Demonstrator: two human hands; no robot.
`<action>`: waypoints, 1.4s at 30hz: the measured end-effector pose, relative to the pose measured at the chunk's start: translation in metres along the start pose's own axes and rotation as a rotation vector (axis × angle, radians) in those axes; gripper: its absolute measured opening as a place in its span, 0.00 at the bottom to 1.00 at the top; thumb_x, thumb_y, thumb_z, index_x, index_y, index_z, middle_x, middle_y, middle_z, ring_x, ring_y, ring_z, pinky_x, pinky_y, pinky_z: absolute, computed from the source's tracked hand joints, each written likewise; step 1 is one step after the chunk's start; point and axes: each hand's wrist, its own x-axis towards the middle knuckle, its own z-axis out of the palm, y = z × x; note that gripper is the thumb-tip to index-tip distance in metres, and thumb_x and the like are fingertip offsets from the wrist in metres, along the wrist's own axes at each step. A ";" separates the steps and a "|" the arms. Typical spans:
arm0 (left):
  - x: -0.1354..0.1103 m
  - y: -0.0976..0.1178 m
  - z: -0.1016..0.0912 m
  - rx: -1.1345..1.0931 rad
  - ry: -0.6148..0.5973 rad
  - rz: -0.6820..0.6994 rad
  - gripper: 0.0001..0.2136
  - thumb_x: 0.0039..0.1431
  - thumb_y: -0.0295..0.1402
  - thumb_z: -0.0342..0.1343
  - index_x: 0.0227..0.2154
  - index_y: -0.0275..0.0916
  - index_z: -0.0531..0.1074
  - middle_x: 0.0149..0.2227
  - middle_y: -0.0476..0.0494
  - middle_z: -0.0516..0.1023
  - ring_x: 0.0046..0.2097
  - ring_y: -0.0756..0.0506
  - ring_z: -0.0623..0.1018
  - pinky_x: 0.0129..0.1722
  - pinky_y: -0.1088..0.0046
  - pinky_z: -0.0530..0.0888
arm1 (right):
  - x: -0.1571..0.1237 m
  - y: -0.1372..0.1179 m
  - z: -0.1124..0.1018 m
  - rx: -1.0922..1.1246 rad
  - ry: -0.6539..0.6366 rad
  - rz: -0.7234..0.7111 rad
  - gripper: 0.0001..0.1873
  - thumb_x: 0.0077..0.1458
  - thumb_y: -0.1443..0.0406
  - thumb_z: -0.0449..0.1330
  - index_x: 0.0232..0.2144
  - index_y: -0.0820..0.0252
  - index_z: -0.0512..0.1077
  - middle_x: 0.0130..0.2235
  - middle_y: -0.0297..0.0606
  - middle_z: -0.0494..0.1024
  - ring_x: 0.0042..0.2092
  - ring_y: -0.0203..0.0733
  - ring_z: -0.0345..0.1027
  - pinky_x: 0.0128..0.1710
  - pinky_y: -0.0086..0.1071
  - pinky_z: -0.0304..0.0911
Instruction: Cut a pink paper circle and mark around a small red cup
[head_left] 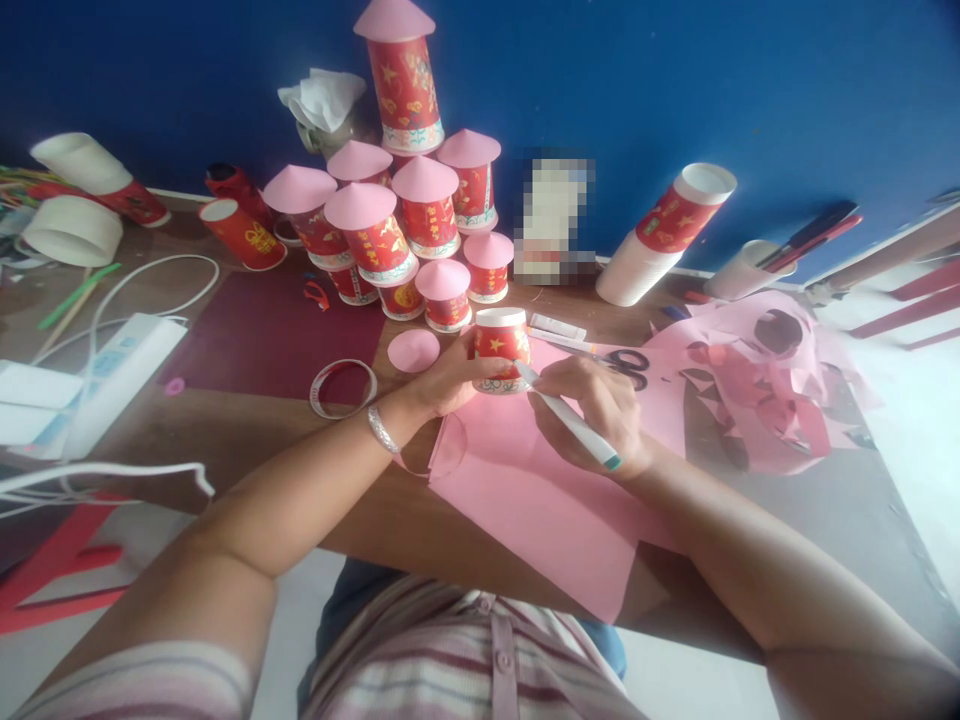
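Observation:
My left hand (454, 375) is closed around a red paper cup (501, 340) with gold stars and a pale patterned band near its bottom edge. In my right hand (592, 400) is a white marker (574, 428) with a green end, its tip at the cup's lower band. Under both hands lies a sheet of pink paper (547, 510). Beside my left wrist are a pink paper disc (414, 351) and a cut cup ring (343, 389). Scissors with dark handles (628, 368) rest just beyond my right hand.
Several red cups with pink cone roofs (361, 232) stand stacked at the back. Stacked paper cups (666, 235) lean at the right, near crumpled pink scraps (772, 380). At the left are a white power strip (112, 385), cables and a maroon sheet (277, 335).

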 end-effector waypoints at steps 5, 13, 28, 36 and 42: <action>0.000 -0.003 0.000 0.076 0.026 0.010 0.24 0.50 0.43 0.80 0.41 0.37 0.75 0.38 0.46 0.80 0.39 0.48 0.78 0.40 0.70 0.74 | -0.002 0.000 0.002 -0.037 -0.006 -0.032 0.13 0.65 0.75 0.63 0.46 0.54 0.71 0.34 0.33 0.80 0.33 0.39 0.78 0.29 0.33 0.73; -0.002 -0.008 -0.006 0.215 0.035 0.013 0.34 0.46 0.52 0.81 0.49 0.39 0.74 0.43 0.42 0.80 0.44 0.44 0.79 0.45 0.66 0.76 | -0.003 0.001 0.001 -0.081 -0.085 -0.091 0.13 0.68 0.76 0.59 0.50 0.57 0.72 0.38 0.38 0.81 0.34 0.41 0.75 0.32 0.35 0.72; -0.004 -0.006 -0.002 0.248 0.042 -0.022 0.34 0.45 0.47 0.83 0.49 0.39 0.72 0.44 0.43 0.79 0.44 0.43 0.79 0.40 0.70 0.75 | -0.005 0.002 0.000 -0.078 -0.154 -0.051 0.15 0.70 0.75 0.58 0.54 0.55 0.70 0.40 0.38 0.83 0.37 0.44 0.78 0.35 0.37 0.74; -0.004 -0.008 -0.005 0.197 0.062 -0.017 0.35 0.42 0.46 0.84 0.51 0.39 0.76 0.50 0.39 0.81 0.50 0.40 0.81 0.46 0.67 0.77 | -0.006 -0.001 0.000 -0.055 -0.169 -0.031 0.11 0.71 0.73 0.60 0.52 0.57 0.71 0.39 0.39 0.83 0.37 0.43 0.78 0.36 0.36 0.74; -0.002 -0.009 -0.006 0.164 -0.007 0.022 0.29 0.49 0.49 0.80 0.46 0.39 0.76 0.44 0.43 0.80 0.46 0.44 0.79 0.45 0.68 0.75 | -0.006 -0.003 0.001 -0.035 -0.169 -0.015 0.12 0.71 0.74 0.59 0.52 0.56 0.70 0.38 0.37 0.82 0.35 0.41 0.77 0.34 0.35 0.72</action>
